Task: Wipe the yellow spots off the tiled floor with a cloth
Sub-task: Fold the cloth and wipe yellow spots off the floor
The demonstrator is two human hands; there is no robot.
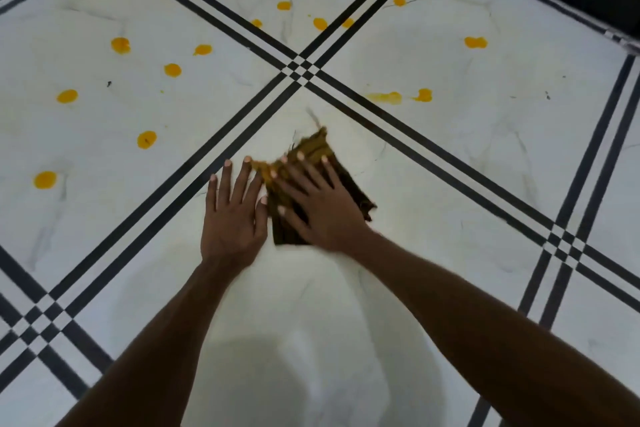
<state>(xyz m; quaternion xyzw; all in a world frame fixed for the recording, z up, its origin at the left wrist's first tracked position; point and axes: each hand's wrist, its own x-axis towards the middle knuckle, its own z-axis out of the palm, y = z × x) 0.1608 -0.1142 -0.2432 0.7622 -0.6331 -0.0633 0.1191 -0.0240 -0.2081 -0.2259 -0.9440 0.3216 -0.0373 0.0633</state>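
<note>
I have both hands down on the floor, on the near tile just below the crossing of the black grout lines. My right hand lies flat on the cloth with fingers spread wide, pressing rather than gripping it, so the weight goes over a broad patch of fabric. My left hand is also flat and spread; most of it rests on bare tile just left of the cloth, with the index fingertip touching the cloth's yellowed far edge. I judge it is there to brace me and to keep that edge from bunching.

The cloth is dark, folded into a rough pad, and its far-left edge is stained yellow, which suggests it has already taken up some of the mess. It is blurred, so I cannot read its folds exactly.

The tile under my hands shows no spots. The spots sit on the other tiles: many on the left tile, a cluster on the far tile beyond the crossing, and a few on the right tile, where a smear lies nearest the cloth. By my reckoning most of the job is left, and pushing forward-right to that smear looks the shortest reach.
</note>
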